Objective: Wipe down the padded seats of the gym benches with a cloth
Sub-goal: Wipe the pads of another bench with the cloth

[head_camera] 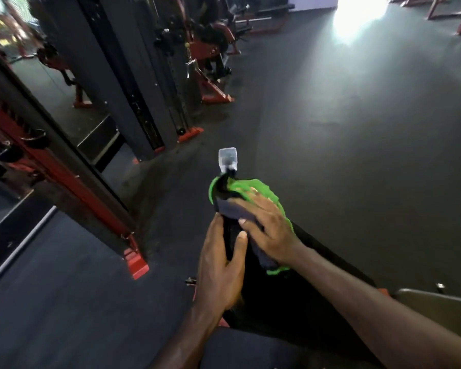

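My left hand (221, 270) grips a black spray bottle (227, 159) with a clear cap, held upright in the middle of the view. A green and grey cloth (253, 187) is draped around the bottle's upper part. My right hand (268, 227) lies over the cloth and holds it against the bottle, with one end hanging below the palm. A black padded bench seat (317, 278) runs under both forearms toward the lower right.
A black and red cable machine (133, 83) and a red-framed rack (64, 169) stand at the left, with red feet on the floor. More red machines line the far back. Dark rubber floor (357, 129) spreads to the right. A grey pad (437, 310) sits at lower right.
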Demonstrator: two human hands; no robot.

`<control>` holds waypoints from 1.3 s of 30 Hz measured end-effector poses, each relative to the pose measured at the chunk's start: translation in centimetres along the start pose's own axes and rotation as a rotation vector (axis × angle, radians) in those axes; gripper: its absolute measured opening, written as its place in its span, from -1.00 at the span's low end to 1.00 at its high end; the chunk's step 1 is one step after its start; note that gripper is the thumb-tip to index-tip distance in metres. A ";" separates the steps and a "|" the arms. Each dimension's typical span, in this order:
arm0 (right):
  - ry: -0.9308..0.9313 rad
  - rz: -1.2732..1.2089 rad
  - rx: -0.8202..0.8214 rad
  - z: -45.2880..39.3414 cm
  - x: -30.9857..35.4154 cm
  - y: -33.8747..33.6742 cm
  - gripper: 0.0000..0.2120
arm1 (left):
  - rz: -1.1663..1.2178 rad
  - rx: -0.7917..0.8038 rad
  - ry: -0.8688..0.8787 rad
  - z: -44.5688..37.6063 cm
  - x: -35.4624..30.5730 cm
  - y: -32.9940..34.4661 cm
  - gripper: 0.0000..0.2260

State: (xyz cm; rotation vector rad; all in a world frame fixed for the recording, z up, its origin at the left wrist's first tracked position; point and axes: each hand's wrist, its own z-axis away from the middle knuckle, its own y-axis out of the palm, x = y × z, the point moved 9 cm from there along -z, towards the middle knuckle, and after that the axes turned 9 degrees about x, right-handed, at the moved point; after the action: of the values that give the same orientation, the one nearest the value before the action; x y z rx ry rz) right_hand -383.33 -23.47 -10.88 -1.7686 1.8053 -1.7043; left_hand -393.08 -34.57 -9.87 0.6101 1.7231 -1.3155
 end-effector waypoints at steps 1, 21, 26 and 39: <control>0.072 -0.038 -0.007 -0.4 -1.8 -0.6 -0.55 | -0.007 -0.012 -0.019 -0.1 0.1 -0.1 -0.43; 0.029 0.030 0.063 -3.9 0.4 -0.1 -0.55 | 0.053 -0.102 -0.017 1.1 0.0 -1.1 -0.23; -0.148 0.043 0.145 -0.6 3.6 1.0 -0.53 | 0.096 -0.098 -0.035 1.3 0.2 -1.1 -0.25; 0.190 -0.101 0.018 1.8 -3.8 0.2 -0.35 | -0.170 0.082 0.032 0.5 -1.2 0.5 -0.21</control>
State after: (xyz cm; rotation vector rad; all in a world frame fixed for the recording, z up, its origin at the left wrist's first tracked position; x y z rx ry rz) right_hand -381.01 -21.83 -13.96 -1.7730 1.7922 -1.9820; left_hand -391.92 -34.77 -9.09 0.5427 1.7856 -1.5088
